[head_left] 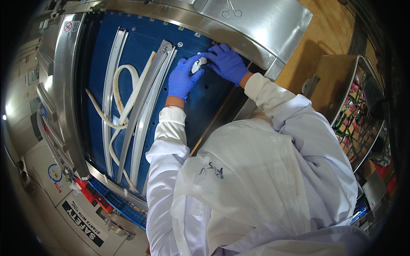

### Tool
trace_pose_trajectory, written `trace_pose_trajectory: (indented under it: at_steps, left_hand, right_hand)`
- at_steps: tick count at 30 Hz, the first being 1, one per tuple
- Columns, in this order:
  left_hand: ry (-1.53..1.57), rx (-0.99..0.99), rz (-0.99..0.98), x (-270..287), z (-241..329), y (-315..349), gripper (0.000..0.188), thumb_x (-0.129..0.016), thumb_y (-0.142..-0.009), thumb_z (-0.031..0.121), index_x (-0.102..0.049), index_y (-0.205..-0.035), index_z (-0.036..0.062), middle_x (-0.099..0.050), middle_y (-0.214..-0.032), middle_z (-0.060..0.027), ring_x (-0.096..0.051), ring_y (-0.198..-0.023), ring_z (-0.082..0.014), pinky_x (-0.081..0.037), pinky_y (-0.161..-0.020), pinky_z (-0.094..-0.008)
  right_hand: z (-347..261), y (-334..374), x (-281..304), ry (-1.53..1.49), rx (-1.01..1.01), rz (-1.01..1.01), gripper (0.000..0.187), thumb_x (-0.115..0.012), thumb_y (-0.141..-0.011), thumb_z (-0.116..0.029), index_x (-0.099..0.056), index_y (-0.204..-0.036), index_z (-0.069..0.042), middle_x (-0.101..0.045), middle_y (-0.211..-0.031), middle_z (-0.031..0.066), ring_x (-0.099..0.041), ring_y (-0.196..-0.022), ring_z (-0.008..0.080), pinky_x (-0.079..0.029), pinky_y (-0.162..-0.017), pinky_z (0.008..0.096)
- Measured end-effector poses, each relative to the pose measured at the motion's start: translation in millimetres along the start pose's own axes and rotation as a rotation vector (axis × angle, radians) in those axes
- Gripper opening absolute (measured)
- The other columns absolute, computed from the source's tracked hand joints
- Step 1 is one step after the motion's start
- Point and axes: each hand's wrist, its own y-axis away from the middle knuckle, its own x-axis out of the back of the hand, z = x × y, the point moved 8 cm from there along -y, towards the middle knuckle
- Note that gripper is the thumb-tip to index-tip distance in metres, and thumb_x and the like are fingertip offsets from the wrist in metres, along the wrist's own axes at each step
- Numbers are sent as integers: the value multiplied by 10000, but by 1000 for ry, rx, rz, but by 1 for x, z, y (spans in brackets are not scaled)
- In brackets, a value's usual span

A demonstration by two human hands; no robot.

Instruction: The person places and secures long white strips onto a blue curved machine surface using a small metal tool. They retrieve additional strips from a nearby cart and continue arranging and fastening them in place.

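Seemingly laid lengthwise so they fit side by side, a metal rail (112, 68), a looping pale strip (115, 85) and a grey bar (138, 106) rest on the blue surface (96, 64) at left. Next, the gloved left hand (181, 79) pinches a small white part (197, 65) between thumb and fingers, probably to steady it above that surface. Rightmost, the gloved right hand (226, 64) reaches over with bent fingers, tips at the part; whether they grip it, I cannot tell.
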Motion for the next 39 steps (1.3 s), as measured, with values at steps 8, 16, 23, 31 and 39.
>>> trace_pose_trajectory:
  at_steps: [8, 16, 23, 31, 39]
  left_hand:
    - [29, 143, -8, -2, -13, 7, 571, -818, -736, 287, -573, -1231, 141, -593, -950, -127, -610, -850, -283, -508, -745, -384]
    - [-96, 263, -107, -5, -2, 11, 756, -771, -795, 242, -407, -1456, 183, -643, -826, -111, -643, -731, -281, -510, -691, -396]
    - [-63, 270, -83, 3, 0, 13, 672, -744, -818, 263, -457, -1423, 203, -649, -810, -110, -649, -729, -301, -514, -693, -404]
    - [-74, 287, -102, 10, 15, 14, 493, -730, -823, 269, -572, -1279, 164, -663, -824, -114, -656, -746, -299, -516, -696, -406]
    - [-134, 304, -102, 7, 16, 16, 423, -733, -819, 263, -574, -1196, 153, -659, -817, -110, -662, -769, -326, -513, -698, -421]
  right_hand:
    - [0, -1, 3, -10, -12, 4, 439, -675, -849, -316, -573, -1253, -180, -573, -1135, 52, -517, -1061, 266, -483, -899, 396]
    - [-5, -8, -5, 163, 14, -52, 400, -616, -859, -256, -545, -1227, -113, -603, -1009, 72, -612, -901, 252, -568, -646, 372]
    - [-4, -17, -11, 91, -15, -111, 292, -593, -852, -188, -545, -1127, -103, -621, -933, 112, -646, -795, 287, -570, -620, 400]
    - [-1, -19, -7, -35, -25, -98, 299, -619, -827, -151, -502, -1094, -85, -600, -961, 144, -635, -932, 317, -564, -703, 419]
    - [-4, -25, -9, -23, -61, -138, 268, -600, -840, -131, -487, -1078, -83, -592, -988, 151, -634, -933, 328, -560, -729, 434]
